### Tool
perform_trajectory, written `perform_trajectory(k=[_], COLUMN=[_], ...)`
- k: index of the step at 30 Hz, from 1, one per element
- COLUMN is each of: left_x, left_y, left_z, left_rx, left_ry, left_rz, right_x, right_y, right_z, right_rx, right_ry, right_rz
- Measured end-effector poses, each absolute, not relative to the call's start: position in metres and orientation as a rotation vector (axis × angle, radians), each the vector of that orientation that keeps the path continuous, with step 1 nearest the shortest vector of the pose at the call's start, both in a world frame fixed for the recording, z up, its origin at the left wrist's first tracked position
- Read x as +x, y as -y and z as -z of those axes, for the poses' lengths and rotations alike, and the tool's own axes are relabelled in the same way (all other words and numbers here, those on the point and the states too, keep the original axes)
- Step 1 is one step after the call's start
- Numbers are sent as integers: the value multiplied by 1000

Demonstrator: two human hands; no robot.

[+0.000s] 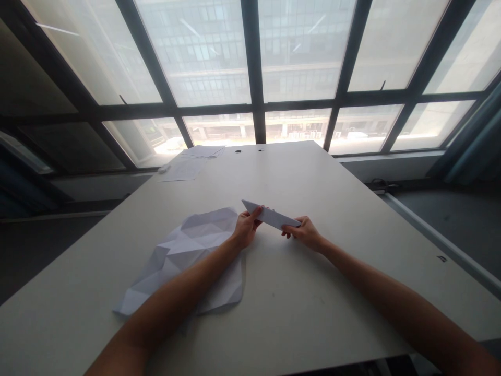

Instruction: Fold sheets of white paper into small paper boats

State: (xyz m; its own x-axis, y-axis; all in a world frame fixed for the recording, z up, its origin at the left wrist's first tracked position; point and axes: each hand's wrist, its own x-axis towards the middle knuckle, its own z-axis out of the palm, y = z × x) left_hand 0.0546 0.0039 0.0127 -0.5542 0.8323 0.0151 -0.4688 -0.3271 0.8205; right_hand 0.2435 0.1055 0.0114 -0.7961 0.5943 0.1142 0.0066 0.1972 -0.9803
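Observation:
My left hand [246, 227] and my right hand [303, 233] both hold a long, flat, white pointed strip [270, 216] above the white table [313, 282]. Its tip points to the upper left, and I cannot tell whether it is paper or plastic. My left hand grips it near the pointed end, and my right fingers pinch its blunt end. A crumpled, heavily creased white paper sheet [183, 250] lies on the table to the left, partly hidden under my left forearm.
Loose paper sheets [203, 151] and a single sheet [183, 169] lie at the far left end of the table. The table's far edge stands before large gridded windows [254, 62]. A dark blue curtain [473, 141] hangs at the right.

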Motion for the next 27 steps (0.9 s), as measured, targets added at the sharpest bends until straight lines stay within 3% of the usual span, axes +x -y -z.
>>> perform_trajectory(k=[17,27], left_x=[31,56], left_y=[-8,-2], left_z=[-13,-8], left_rx=[396,650], left_ry=[-1010,-1041], left_rz=[-2163,-1740], right_x=[251,248], right_y=[-118,-109], right_z=[-18,-15], right_rx=[-621,-597], right_ry=[2099,1971], right_rz=[-1734,-1670])
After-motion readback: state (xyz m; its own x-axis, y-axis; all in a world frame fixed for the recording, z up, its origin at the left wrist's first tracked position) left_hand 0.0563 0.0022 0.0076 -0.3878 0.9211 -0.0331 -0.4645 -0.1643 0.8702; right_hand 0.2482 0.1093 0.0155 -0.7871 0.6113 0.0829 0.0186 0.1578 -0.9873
